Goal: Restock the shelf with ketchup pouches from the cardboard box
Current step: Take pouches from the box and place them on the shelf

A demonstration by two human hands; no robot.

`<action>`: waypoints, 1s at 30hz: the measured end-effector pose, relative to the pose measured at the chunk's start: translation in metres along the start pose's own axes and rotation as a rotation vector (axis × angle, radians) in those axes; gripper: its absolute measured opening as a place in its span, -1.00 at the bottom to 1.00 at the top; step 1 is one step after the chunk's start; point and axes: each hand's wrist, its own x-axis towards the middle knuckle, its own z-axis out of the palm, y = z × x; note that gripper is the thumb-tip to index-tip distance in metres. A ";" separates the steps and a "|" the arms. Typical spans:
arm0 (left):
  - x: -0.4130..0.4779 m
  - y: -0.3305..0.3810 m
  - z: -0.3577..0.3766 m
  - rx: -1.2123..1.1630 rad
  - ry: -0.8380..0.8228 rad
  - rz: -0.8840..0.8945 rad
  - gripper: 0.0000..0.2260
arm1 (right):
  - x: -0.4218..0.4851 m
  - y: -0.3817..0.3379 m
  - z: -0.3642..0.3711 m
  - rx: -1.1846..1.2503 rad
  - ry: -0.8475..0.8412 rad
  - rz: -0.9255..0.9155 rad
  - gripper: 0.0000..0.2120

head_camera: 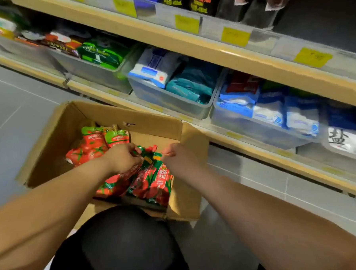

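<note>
Head view, soft with motion blur.

Cardboard box (55,137): open, flaps up, on the grey floor (16,102) just in front of the shelf (209,50).
Contents: ketchup pouches (152,177), red with green tops, a bunch leaning together in the near half of the box. Two more pouches (97,143) stand upright near the far left wall. Every pouch I can see is inside the box.

Left hand (122,158): down in the box, fingers curled over the tops of the bunch, grasping them.
Right hand (180,159): at the bunch's upper right edge, fingers bent toward the pouch tops. With the blur I cannot tell whether it pinches one or only touches.

Lower shelf level holds clear bins side by side:
- left bin (91,73): green packets
- middle bin (171,100): blue-and-white and teal packs
- right bin (255,126): blue-and-white bags

Yellow price tags (235,36) run along the shelf edge above the bins. A dark-clad knee (121,245) sits against the box's near wall.
</note>
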 end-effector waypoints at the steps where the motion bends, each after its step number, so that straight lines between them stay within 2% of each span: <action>1: 0.005 -0.015 0.002 0.037 -0.026 -0.033 -0.72 | 0.007 0.001 0.014 0.026 -0.039 0.041 -0.83; 4: 0.020 -0.054 0.007 0.145 -0.121 -0.090 -0.60 | 0.023 0.009 0.056 0.134 -0.150 0.191 -0.80; 8: 0.035 -0.090 0.017 0.127 -0.174 -0.118 -0.55 | 0.042 0.022 0.107 0.325 -0.222 0.395 -0.68; 11: 0.043 -0.105 0.027 0.055 -0.152 -0.105 -0.61 | 0.056 0.032 0.129 0.447 -0.232 0.523 -0.78; 13: 0.047 -0.110 0.030 0.095 -0.116 -0.105 -0.59 | 0.064 0.034 0.138 0.596 -0.223 0.602 -0.89; 15: 0.052 -0.115 0.030 0.167 -0.097 -0.093 -0.57 | 0.071 0.034 0.143 0.710 -0.178 0.657 -0.85; 19: 0.061 -0.119 0.029 0.220 -0.147 -0.062 -0.58 | 0.084 0.031 0.149 0.871 -0.073 0.711 -0.93; 24: 0.071 -0.122 0.034 0.246 -0.264 -0.090 -0.44 | 0.090 0.027 0.153 0.957 -0.092 0.749 -0.69; 27: 0.074 -0.125 0.037 0.163 -0.326 -0.092 -0.43 | 0.089 0.028 0.151 1.022 -0.112 0.775 -0.72; 30: 0.073 -0.125 0.035 0.079 -0.344 -0.096 -0.38 | 0.089 0.027 0.148 0.982 -0.113 0.780 -0.75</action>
